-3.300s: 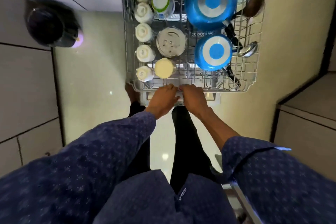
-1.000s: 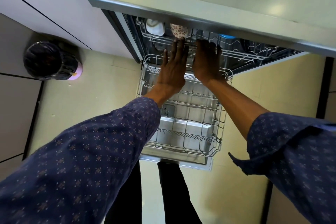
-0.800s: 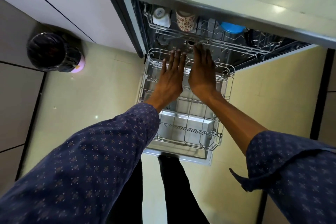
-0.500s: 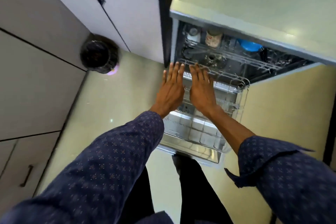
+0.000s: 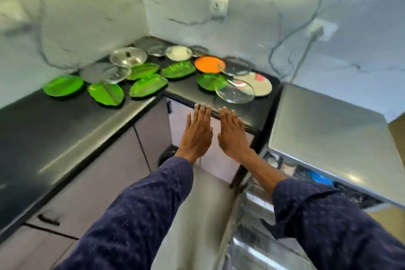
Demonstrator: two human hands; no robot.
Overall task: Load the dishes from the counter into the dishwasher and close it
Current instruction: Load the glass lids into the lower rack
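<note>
Both hands have left the rack; left hand (image 5: 197, 133) and right hand (image 5: 233, 136) hover flat-fingered, empty; no legible writing.

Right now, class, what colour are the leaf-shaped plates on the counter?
Bright green leaf-shaped plates, clearest in the head view.

A home kitchen: black counter (image 5: 72, 125) with plates, marble backsplash (image 5: 241, 11), open dishwasher (image 5: 328, 138).

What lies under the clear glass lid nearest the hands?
The glass lid overlaps a green leaf plate and a white plate with red markings; its near edge overhangs black counter.
</note>
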